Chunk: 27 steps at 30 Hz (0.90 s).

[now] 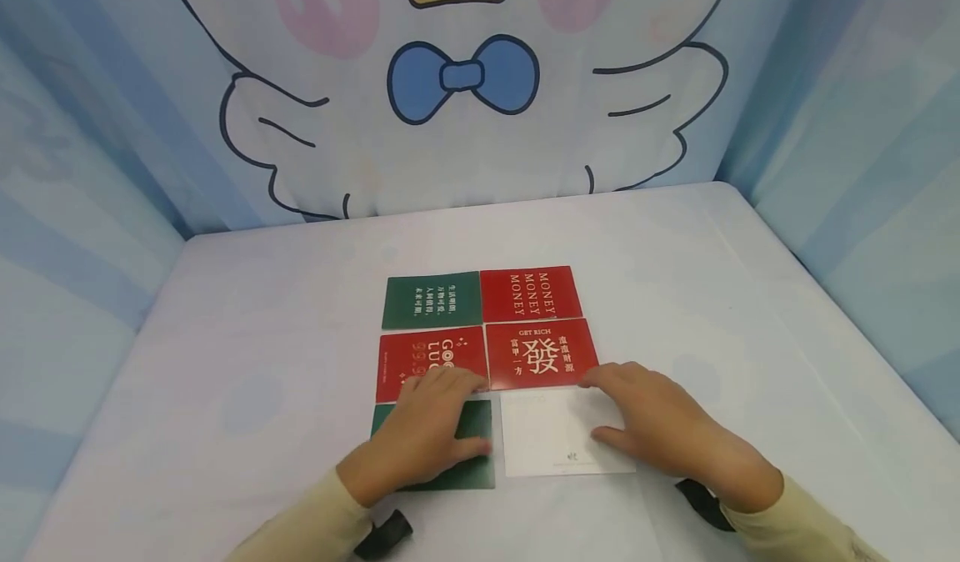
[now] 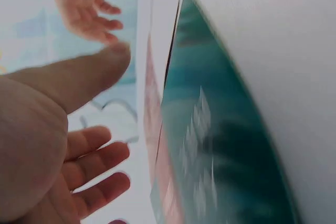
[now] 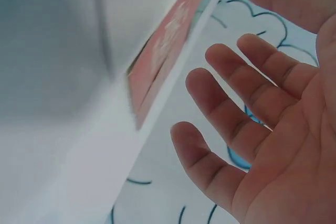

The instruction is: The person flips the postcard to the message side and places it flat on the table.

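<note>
Over the near-left green card (image 1: 476,466) hovers my left hand (image 1: 420,429), its fingers loosely spread and holding nothing. Part of that card and of the red "good luck" card (image 1: 397,370) is covered by it. My right hand (image 1: 660,420) is above the right edge of a white card (image 1: 543,437), fingers relaxed, nothing gripped. In the right wrist view its palm (image 3: 283,145) stands apart from the cards. Behind the white card lies a red card with a large gold character (image 1: 517,374). A green card with white text (image 1: 405,303) and a red "MONEY" card (image 1: 497,295) form the far row.
The cards lie in two columns on a white-covered table (image 1: 300,295). A curtain with a cartoon bow tie (image 1: 461,76) hangs behind the far edge, and blue curtains (image 1: 75,253) flank both sides. Black straps (image 1: 384,535) show by the wrists.
</note>
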Tool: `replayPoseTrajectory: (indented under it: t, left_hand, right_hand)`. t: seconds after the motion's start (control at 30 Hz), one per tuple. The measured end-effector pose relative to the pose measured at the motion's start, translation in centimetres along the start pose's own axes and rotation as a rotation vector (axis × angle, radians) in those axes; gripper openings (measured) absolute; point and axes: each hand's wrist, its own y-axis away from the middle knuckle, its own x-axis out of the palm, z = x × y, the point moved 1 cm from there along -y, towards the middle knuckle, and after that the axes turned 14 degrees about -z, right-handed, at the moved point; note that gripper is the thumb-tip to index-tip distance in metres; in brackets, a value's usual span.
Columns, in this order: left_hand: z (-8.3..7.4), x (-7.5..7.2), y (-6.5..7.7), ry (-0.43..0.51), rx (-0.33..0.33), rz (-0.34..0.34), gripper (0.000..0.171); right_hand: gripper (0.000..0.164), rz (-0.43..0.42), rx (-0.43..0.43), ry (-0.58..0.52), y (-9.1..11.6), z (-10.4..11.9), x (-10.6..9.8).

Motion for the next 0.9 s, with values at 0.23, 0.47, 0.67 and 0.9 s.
replayPoseTrajectory:
  t: [0.23, 0.47, 0.67, 0.9]
  left_hand:
    - [3.0, -2.9, 3.4, -0.024, 0.022, 0.007, 0.085]
    - [4.8, -3.9, 5.9, -0.103, -0.077, 0.082, 0.09]
    - [5.4, -3.8, 6.4, -0.138, -0.089, 0.1, 0.076]
    - [5.8, -3.9, 6.0, -0.116, -0.074, 0.13, 0.062]
  right_hand:
    - [0.077, 0.015, -0.15, -0.06, -1.4, 3.4, 1.5]
    - [0.08, 0.137, -0.182, -0.049, -2.4, 6.4, 3.9]
    - [0.083, 0.181, -0.223, 0.047, -2.8, 7.8, 5.2]
    - [0.075, 0.143, -0.27, 0.12, -2.9, 8.5, 5.3]
